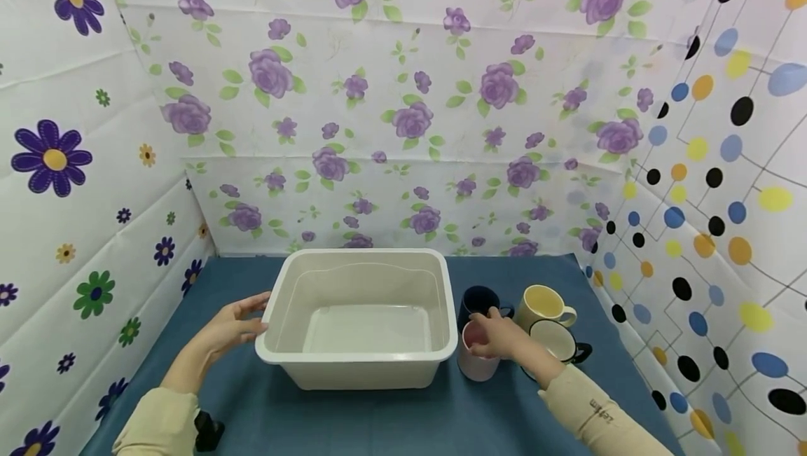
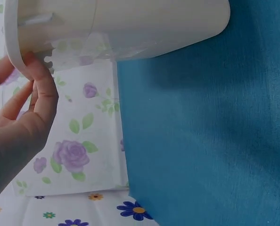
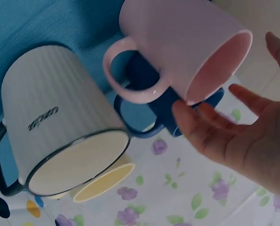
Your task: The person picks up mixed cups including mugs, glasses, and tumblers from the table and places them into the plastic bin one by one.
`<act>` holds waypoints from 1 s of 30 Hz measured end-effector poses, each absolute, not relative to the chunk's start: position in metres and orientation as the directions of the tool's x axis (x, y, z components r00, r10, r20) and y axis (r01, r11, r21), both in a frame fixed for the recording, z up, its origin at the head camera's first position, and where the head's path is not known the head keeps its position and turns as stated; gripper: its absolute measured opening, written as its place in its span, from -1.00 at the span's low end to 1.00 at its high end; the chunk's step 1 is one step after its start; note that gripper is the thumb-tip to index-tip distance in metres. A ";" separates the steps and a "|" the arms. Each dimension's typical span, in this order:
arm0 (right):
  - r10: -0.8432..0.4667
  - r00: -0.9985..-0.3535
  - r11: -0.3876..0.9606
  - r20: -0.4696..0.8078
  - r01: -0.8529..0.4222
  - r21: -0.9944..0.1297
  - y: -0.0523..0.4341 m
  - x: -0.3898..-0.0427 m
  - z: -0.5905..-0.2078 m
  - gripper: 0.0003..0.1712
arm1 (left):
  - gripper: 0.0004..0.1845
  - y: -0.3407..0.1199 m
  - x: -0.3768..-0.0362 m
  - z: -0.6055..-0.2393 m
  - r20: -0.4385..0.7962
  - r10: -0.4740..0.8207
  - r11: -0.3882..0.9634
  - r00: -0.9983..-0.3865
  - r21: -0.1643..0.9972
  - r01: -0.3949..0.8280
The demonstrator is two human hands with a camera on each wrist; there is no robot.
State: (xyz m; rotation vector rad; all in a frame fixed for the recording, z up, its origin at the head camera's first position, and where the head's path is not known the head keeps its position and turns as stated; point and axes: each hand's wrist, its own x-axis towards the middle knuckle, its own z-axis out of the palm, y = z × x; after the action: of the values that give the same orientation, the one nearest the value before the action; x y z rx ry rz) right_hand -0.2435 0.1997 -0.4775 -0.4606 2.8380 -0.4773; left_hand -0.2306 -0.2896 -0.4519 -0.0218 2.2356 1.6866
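A white plastic tub (image 1: 359, 254) stands mid-table on the blue cloth (image 1: 378, 421). My left hand (image 1: 255, 312) touches its left rim with relaxed fingers; in the left wrist view the fingertips (image 2: 36, 75) lie against the tub's (image 2: 130, 23) lip. My right hand (image 1: 488, 326) hovers over a pink mug (image 1: 474, 368) just right of the tub. In the right wrist view its spread fingers (image 3: 201, 122) and thumb flank the pink mug's (image 3: 177, 42) mouth without closing on it.
Behind the pink mug stands a dark blue mug (image 1: 478, 298); a pale yellow mug (image 1: 543, 302) and a white ribbed mug with dark rim and handle (image 1: 555, 340) are to its right. Patterned walls enclose the table on three sides.
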 end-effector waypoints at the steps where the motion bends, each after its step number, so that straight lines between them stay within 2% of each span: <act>1: -0.327 -0.931 0.904 -0.163 -0.257 -0.341 0.198 -0.242 -0.478 -0.27 | -0.17 -0.290 -0.231 -0.452 -0.270 0.201 0.296 -0.942 0.933 -0.205; 7: -0.248 -0.960 0.939 -0.131 -0.205 -0.277 0.189 -0.237 -0.483 -0.20 | -0.13 -0.291 -0.231 -0.450 -0.251 0.255 0.273 -0.934 0.945 -0.179; 18: -0.250 -0.962 0.945 -0.115 -0.216 -0.246 0.185 -0.246 -0.498 -0.25 | -0.09 -0.292 -0.234 -0.442 -0.279 0.284 0.282 -0.917 0.939 -0.198; 30: -0.240 -0.968 0.947 -0.069 -0.218 -0.235 0.185 -0.248 -0.507 -0.28 | -0.11 -0.286 -0.235 -0.440 -0.333 0.225 0.367 -0.916 0.900 -0.237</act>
State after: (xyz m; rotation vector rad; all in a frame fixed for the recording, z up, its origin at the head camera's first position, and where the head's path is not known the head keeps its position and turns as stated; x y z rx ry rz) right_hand -0.2477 0.1852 -0.5071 -0.3539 3.0040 -0.3464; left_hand -0.2354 -0.2863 -0.4396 -0.0104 2.2320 1.5683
